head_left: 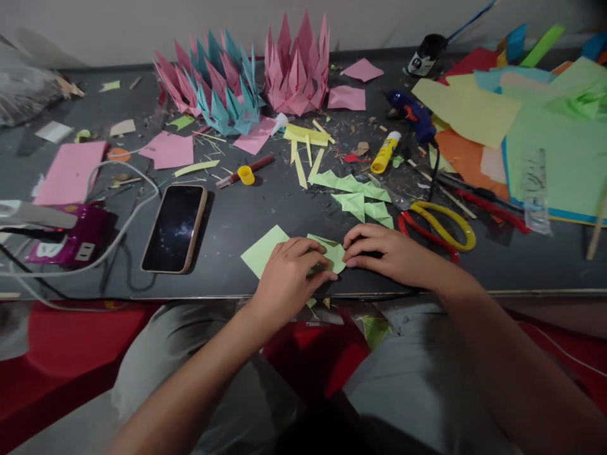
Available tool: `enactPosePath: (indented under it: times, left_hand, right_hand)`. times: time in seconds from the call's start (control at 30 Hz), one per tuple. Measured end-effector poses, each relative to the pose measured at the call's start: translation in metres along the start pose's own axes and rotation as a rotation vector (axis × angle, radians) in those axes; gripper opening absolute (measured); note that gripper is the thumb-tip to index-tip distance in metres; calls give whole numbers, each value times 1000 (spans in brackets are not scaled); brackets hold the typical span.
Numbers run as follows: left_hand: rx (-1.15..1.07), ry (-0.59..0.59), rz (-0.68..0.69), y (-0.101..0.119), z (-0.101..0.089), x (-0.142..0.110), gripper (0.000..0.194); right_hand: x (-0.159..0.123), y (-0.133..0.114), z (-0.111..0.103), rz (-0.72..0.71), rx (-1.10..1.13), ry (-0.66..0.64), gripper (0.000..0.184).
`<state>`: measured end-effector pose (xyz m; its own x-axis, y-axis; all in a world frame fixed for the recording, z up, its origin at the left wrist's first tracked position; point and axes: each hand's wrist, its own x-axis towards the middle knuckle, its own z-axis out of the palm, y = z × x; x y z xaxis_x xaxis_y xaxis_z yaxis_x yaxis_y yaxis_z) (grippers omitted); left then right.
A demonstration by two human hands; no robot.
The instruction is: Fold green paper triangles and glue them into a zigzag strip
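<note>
Nearest are the bare forearms [190, 385], reaching in over the edge of the counter [227, 215]. On the left a phone [167, 230] lies face up; behind it stand spiky pink-and-blue paper rings [222, 88], apparently finished (their points all upright). A pale green square [260, 249] lies beside the left hand [294, 260], flat and seemingly not yet folded. That hand curves over a green paper piece [336, 253] at the counter's front edge; whether it pinches or merely presses, I cannot tell. The piece looks only part-folded. Behind it, the folded green pieces [351, 183] appear done, though not joined into a ring. The right hand [382, 248] touches the piece's right edge, fingers bent; its grip is also unclear. Farther right are scissors [443, 221] and plain green sheets [535, 164], still uncreased as far as shows.
</note>
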<state>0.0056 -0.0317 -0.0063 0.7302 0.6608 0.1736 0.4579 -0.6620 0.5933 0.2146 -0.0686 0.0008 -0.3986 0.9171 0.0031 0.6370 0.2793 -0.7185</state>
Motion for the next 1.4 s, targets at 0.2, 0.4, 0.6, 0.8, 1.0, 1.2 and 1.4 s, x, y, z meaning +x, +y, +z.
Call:
enactPosePath:
  times: [0.2,0.4,0.6,0.8,1.0,1.2,1.4]
  left_hand:
    - [-14,12,-40,4,0,1,12]
    - [-48,8,-86,7,0,2,10]
    - [-38,7,-100,10,2,2,8]
    - [94,-10,-26,10,0,1,5]
    - [470,-63,194,29,-1,-11,17]
    - [567,-79,176,43,4,-19,24]
    - [493,-119,200,32,-3,-14,20]
  right_hand:
    - [6,-5,6,60,-46,71,14]
    - [6,-6,10,94,-61,106,11]
    - [8,-8,11,108,-63,133,9]
    - [11,-7,11,97,-62,118,9]
    - [10,-8,9,97,-60,103,6]
    - [8,-8,6,105,-46,59,10]
    - [10,-3,2,150,39,70,2]
